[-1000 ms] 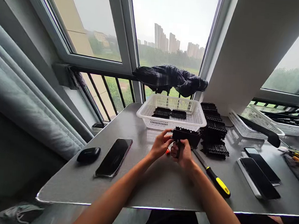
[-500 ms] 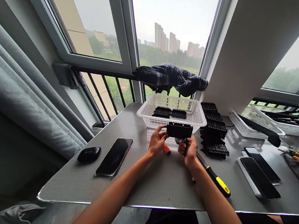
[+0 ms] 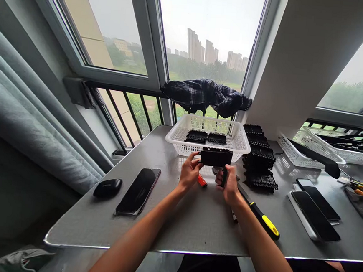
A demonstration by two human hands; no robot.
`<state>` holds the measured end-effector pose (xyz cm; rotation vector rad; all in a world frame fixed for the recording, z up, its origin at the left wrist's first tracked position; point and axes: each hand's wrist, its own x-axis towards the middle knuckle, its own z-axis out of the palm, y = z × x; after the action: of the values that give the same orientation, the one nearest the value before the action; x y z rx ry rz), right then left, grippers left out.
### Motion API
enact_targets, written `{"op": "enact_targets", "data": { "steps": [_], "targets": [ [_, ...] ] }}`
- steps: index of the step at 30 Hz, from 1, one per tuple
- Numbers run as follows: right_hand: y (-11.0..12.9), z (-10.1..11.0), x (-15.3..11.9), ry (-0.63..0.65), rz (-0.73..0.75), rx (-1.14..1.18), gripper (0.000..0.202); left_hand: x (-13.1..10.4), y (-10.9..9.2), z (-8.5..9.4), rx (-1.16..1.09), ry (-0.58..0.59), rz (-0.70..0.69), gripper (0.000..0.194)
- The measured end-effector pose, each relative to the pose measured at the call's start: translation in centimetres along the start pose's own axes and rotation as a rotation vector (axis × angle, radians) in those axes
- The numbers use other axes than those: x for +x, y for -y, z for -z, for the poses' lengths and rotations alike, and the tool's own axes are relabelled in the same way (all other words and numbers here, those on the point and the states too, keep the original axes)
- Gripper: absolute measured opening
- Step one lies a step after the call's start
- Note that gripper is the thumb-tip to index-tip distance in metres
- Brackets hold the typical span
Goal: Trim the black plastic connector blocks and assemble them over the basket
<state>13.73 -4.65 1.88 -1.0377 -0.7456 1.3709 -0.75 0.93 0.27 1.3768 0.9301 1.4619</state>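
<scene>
My left hand point(image 3: 190, 172) pinches the left end of a black rectangular plastic part point(image 3: 216, 157) with a toothed upper edge, raised in front of the white basket point(image 3: 171, 139). Closed around a small dark tool point(image 3: 224, 178) is my right hand point(image 3: 229, 185), just under the part's right end. The tool's kind and tip are too hidden to tell. An orange-red object point(image 3: 202, 181) lies on the table beside my left hand. By my right forearm rests a tool with a black and yellow handle point(image 3: 265, 221).
Similar black parts lie in the basket, and a tall pile of them point(image 3: 259, 159) stands to its right. A phone point(image 3: 137, 191) and a black rounded case point(image 3: 107, 188) are at left. Two more phones point(image 3: 315, 215) lie at right, near other white baskets point(image 3: 312, 156).
The black part and both hands have shifted very slightly left. The grip of each hand looks the same.
</scene>
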Motion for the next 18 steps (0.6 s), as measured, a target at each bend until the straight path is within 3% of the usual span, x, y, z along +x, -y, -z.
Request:
{"op": "enact_targets", "data": {
  "steps": [4,6,15,18],
  "targets": [
    [-0.4,0.3,0.4,-0.397,0.457,-0.306,0.035,0.1,-0.3,0.2,0.012,-0.048,0.033,0.045],
    [-0.4,0.6,0.6,-0.502,0.544,-0.378,0.042,0.1,-0.5,0.1,0.011,-0.034,0.051,0.046],
    [-0.7,1.2,1.1,-0.472,0.563,-0.433,0.034,-0.4,-1.0,-0.3,0.004,0.110,0.037,0.037],
    [-0.9,1.0,0.9,-0.443,0.554,-0.462,0.036,-0.7,-0.9,-0.4,0.108,-0.011,-0.069,0.034]
  ]
}}
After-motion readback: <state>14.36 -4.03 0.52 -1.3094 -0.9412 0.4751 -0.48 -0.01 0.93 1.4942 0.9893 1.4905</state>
